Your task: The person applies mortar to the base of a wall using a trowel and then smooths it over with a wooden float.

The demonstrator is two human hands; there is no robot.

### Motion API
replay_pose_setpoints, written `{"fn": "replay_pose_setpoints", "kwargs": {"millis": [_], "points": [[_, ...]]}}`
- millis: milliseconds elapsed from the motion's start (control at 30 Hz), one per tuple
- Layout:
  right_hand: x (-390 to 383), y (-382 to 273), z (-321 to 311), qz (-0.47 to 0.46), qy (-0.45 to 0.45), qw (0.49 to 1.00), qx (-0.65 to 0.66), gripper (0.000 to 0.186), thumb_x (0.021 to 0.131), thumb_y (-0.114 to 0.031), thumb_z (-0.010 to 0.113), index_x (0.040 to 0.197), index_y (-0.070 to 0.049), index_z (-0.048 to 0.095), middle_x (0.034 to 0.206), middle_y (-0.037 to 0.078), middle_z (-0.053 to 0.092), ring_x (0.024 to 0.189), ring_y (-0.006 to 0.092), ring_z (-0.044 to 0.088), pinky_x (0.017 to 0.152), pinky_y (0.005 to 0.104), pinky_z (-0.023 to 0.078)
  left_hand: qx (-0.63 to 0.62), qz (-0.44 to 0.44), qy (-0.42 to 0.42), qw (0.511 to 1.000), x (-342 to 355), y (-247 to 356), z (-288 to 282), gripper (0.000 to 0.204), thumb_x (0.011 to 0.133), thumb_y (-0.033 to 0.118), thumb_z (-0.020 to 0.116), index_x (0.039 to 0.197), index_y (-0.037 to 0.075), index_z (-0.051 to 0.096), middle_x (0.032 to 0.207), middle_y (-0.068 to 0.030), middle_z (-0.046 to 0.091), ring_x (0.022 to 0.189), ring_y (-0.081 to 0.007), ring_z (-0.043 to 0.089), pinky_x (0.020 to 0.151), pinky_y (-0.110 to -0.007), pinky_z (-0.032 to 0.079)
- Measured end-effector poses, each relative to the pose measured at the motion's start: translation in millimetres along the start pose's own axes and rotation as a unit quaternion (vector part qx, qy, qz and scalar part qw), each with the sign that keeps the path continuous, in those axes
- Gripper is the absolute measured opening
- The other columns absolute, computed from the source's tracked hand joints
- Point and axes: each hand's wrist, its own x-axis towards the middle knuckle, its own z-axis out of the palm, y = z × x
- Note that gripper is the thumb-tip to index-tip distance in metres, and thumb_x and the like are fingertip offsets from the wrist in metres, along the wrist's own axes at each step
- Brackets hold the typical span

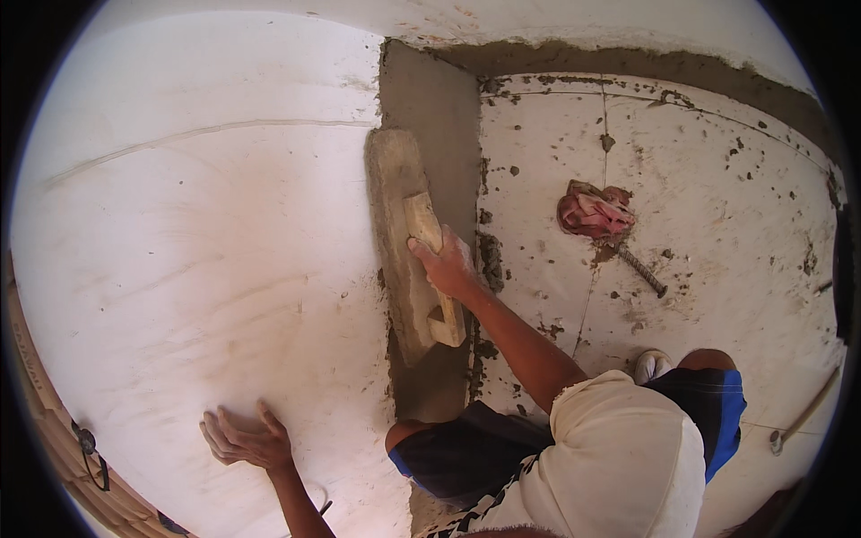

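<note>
My right hand grips the handle of a long wooden plastering float. The float's board lies lengthwise along a strip of smooth grey mortar, overlapping its left edge. Dried mortar coats the board. My left hand rests with fingers spread on the white surface to the left, holding nothing. Ragged mortar crumbs line both edges of the strip.
Right of the strip, mortar crumbs dot the white tiled surface. A crumpled reddish cloth lies there beside a ridged metal rod. A long-handled tool lies far right. Stacked brown boxes and a black cable are far left.
</note>
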Motion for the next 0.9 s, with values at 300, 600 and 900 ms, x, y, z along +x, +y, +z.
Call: {"fn": "replay_pose_setpoints", "kwargs": {"millis": [300,600,900], "points": [[118,-36,-99,0.094,0.020,0.985,0.142,0.064,0.085,-0.049,0.072,0.118,0.004,0.057,0.077,0.009,0.061,0.059,0.0183,0.060,0.054,0.0338,0.052,-0.001,0.006,0.001,1.000,-1,0,-3,0.066,0.095,0.051,0.059,0.141,0.006,0.043,0.143,-0.0141,0.041,0.134,-0.0360,0.040,0.102,-0.051,0.029],[146,-25,-90,0.104,0.000,0.980,0.170,0.051,0.086,-0.048,0.070,0.106,-0.003,0.056,0.073,0.005,0.055,0.058,0.0156,0.056,0.053,0.0332,0.050,-0.009,0.008,-0.001,1.000,-2,-3,1,0.068,0.095,0.052,0.058,0.142,0.005,0.042,0.143,-0.0147,0.041,0.133,-0.0363,0.040,0.103,-0.050,0.030],[114,-78,-66,0.054,-0.038,0.985,0.158,0.048,0.089,-0.040,0.069,0.111,0.001,0.056,0.076,0.006,0.057,0.058,0.0163,0.057,0.054,0.0336,0.051,-0.001,0.010,-0.005,1.000,-6,-5,2,0.069,0.095,0.053,0.058,0.141,0.004,0.042,0.143,-0.0150,0.042,0.133,-0.0360,0.041,0.103,-0.049,0.029]]}}
